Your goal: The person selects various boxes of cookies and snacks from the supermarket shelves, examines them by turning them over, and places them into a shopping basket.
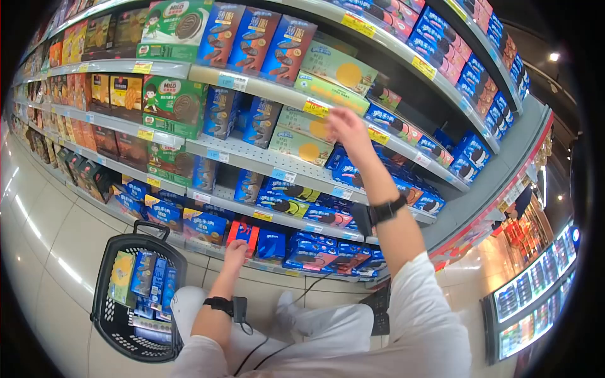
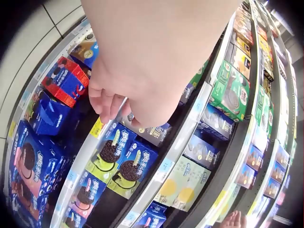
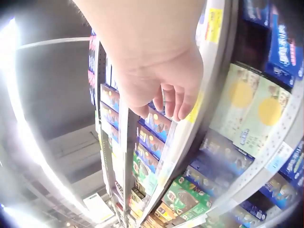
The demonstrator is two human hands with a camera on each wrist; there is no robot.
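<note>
My left hand (image 1: 236, 253) is low, beside a red box (image 1: 242, 234) on the bottom shelf. In the left wrist view that hand (image 2: 133, 90) has loosely bent fingers and holds nothing visible, over the shelf edge near green-and-blue cookie boxes (image 2: 129, 170); the red-and-blue box (image 2: 65, 81) lies to its left. Raised in front of an upper shelf edge, my right hand (image 1: 348, 133) hangs with relaxed fingers near pale green boxes (image 1: 337, 69). The right wrist view shows this hand (image 3: 164, 85) with nothing visible in its fingers, its fingertips near a yellow price tag (image 3: 195, 108).
A black basket (image 1: 101, 296) with several boxes inside stands on the tiled floor at the left, beside my leg. Shelf rails (image 1: 246, 154) with price tags run across the view. Green Milo boxes (image 1: 173, 104) stand left. Cables hang near my legs. A lit display (image 1: 535, 290) stands right.
</note>
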